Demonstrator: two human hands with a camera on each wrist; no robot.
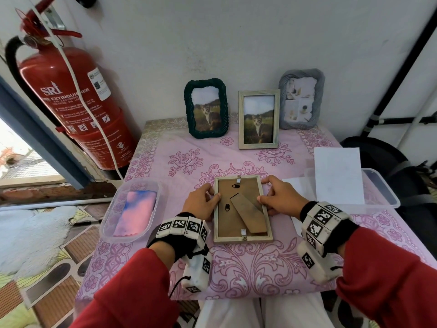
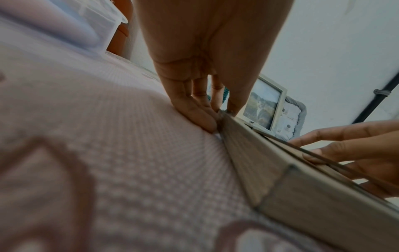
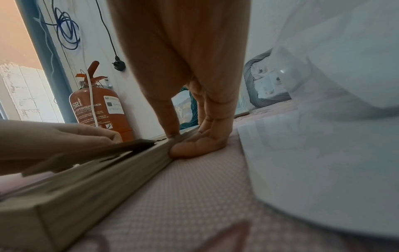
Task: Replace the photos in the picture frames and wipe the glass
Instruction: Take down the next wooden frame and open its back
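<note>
Head view: a pale frame (image 1: 243, 238) lies face down at the table's (image 1: 236, 280) centre, brown backing and folded stand uppermost. The left hand (image 1: 201, 202) grips its 9 o'clock edge, thumb curled over onto the backing; the right hand (image 1: 282, 197) grips the 3 o'clock edge the same way, its thumb on the rim. At 12 o'clock three frames stand against the wall: a green frame (image 1: 206, 108) and a grey-wood frame (image 1: 259, 119), each with a cat photo, and a grey frame (image 1: 300, 99) at 1 o'clock. At 9 o'clock a clear tub (image 1: 111, 209) holds a pink cloth (image 1: 136, 213). At 3 o'clock sits a second tub (image 1: 387, 192) with a white sheet (image 1: 338, 175) over it. A red extinguisher (image 1: 71, 102) hangs at 10 o'clock.

Left wrist view: the left hand's fingers (image 2: 194, 112) press the frame's (image 2: 259, 162) side where it meets the cloth-covered table, thumb on top, pinching it. The right hand (image 2: 349, 153) shows at 3 o'clock, fingertips on the far rim. The grey-wood frame (image 2: 278, 109) stands behind.

Right wrist view: the right hand's fingers (image 3: 198, 145) curl against the frame's (image 3: 97, 184) side, thumb on its top rim. The left hand (image 3: 54, 136) lies at 9 o'clock across the backing. The tub (image 3: 323, 136) fills 3 o'clock; the extinguisher (image 3: 99, 105) is at 10 o'clock.
</note>
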